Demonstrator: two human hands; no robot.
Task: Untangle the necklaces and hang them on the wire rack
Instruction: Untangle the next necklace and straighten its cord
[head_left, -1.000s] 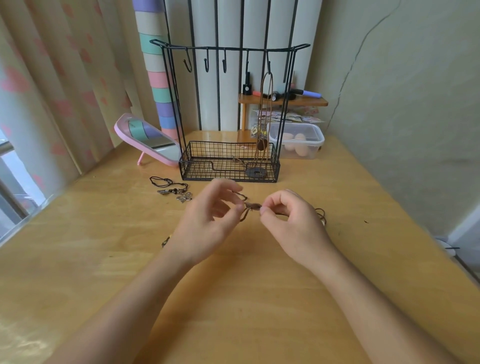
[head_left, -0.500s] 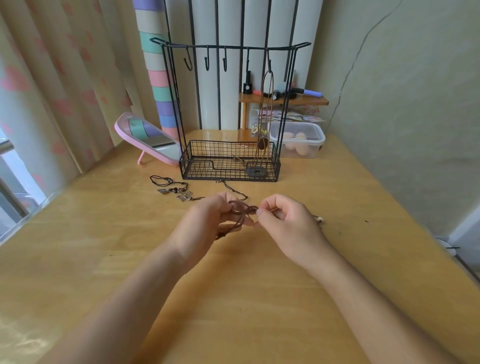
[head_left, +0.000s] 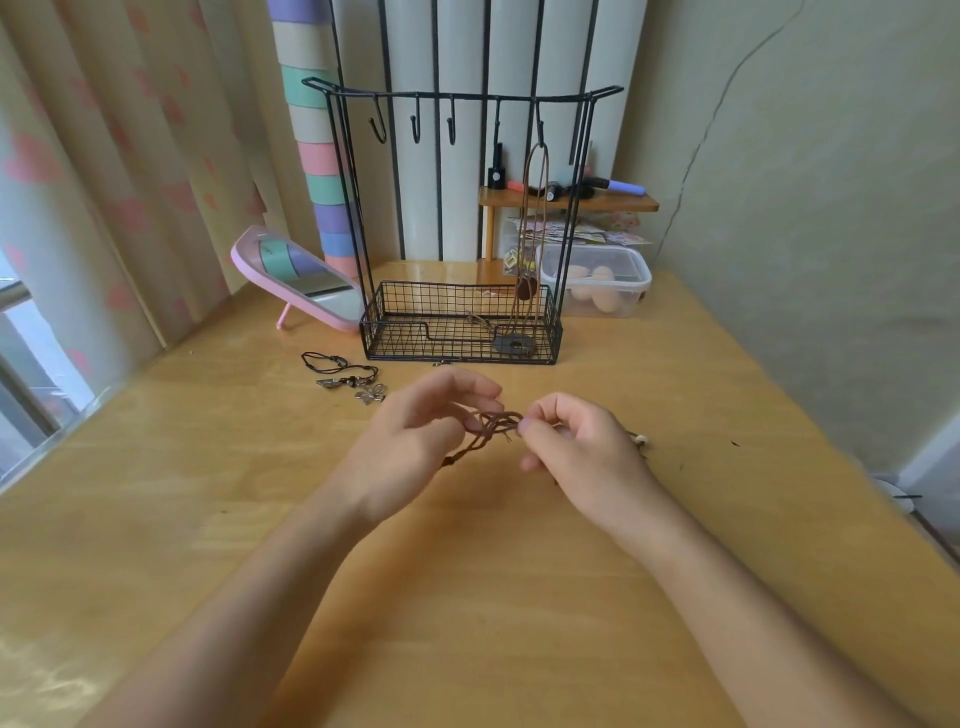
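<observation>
A tangled brown cord necklace (head_left: 493, 425) is stretched between my two hands just above the wooden table (head_left: 519, 597). My left hand (head_left: 415, 441) pinches its left loops, and my right hand (head_left: 576, 441) pinches the knot from the right. A pale bead (head_left: 642, 440) of the cord shows past my right hand. The black wire rack (head_left: 462, 218) stands behind, with one brown necklace (head_left: 535, 208) hung on its rightmost hook. A black cord necklace with metal charms (head_left: 348, 376) lies on the table left of the rack.
A pink tilted mirror (head_left: 298, 280) stands left of the rack. A clear plastic box (head_left: 602, 286) and a small wooden shelf (head_left: 566, 202) with cosmetics sit behind right. Curtains hang at left; a wall runs along the right.
Both hands have shifted slightly toward me and the knot of brown cord has opened into wider loops between the fingers. Everything else is unmoved.
</observation>
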